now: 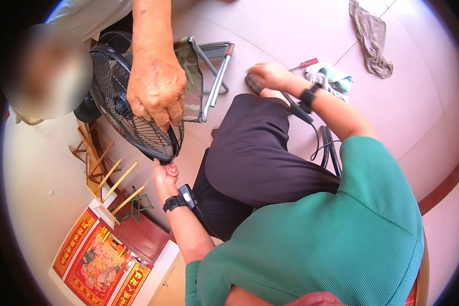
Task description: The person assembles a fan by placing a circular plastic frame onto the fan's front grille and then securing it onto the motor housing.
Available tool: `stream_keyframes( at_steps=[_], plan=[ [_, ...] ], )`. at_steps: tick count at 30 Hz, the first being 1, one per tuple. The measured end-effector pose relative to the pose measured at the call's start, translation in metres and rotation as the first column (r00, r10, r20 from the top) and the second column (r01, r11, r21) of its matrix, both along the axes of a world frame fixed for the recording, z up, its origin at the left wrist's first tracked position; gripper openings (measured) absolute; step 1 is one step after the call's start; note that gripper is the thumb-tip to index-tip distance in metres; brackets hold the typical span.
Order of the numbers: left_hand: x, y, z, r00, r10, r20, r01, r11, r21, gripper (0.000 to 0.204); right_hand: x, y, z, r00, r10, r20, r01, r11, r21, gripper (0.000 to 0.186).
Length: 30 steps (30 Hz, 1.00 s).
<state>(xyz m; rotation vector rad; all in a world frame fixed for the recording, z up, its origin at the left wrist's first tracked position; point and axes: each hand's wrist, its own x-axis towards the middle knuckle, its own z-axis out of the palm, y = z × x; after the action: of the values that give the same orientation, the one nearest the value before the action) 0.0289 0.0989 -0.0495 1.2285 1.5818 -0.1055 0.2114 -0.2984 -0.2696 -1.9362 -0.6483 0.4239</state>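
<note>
A black electric fan (118, 102) with a round wire cage is on the left, tilted. My left hand (167, 174) grips the lower rim of its cage, the fingers curled. Another person's hand (158, 94) reaches from above and holds the same cage near its front edge. Over on the right, my right hand (269, 75) is above my shoe (253, 84), slightly blurred. Its fingers look curled in; whatever they hold, if anything, is hidden. A red-handled screwdriver (306, 64) lies on the floor just beyond that hand.
A folding stool (194, 84) with a camouflage seat stands behind the fan. A crumpled light cloth (331, 80) and a grey-brown rag (371, 38) lie on the tiled floor. Wooden stools (94, 163) are at the left, above a red poster (98, 265). The other person is upper left.
</note>
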Motion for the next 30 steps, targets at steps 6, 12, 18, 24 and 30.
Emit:
stream_keyframes(
  at_steps=[6, 12, 18, 24, 30],
  plan=[
    [-0.001, -0.006, -0.004, 0.998, 0.045, 0.04, -0.045, 0.999, -0.001, 0.058, -0.07, -0.134, -0.042, 0.977, -0.205, 0.054, 0.165, 0.573, -0.803, 0.058],
    [0.002, -0.006, -0.002, 0.999, 0.048, 0.01, -0.048, 0.998, 0.046, 0.062, -0.086, -0.157, -0.067, 0.961, -0.272, 0.042, 0.193, 0.557, -0.808, 0.033],
    [0.004, -0.019, -0.004, 0.998, 0.002, -0.058, 0.007, 0.986, 0.164, 0.073, -0.076, -0.149, -0.034, 0.938, -0.345, -0.046, 0.156, 0.535, -0.83, 0.029],
    [0.001, -0.027, -0.005, 0.999, -0.016, -0.041, 0.023, 0.985, 0.17, 0.084, -0.048, -0.117, -0.02, 0.953, -0.303, 0.019, 0.218, 0.639, -0.738, 0.031],
    [0.004, -0.015, -0.02, 0.967, 0.051, 0.251, -0.051, 0.999, -0.006, 0.084, -0.029, -0.092, -0.053, 0.905, -0.424, 0.035, 0.35, 0.693, -0.631, 0.028]
  ],
)
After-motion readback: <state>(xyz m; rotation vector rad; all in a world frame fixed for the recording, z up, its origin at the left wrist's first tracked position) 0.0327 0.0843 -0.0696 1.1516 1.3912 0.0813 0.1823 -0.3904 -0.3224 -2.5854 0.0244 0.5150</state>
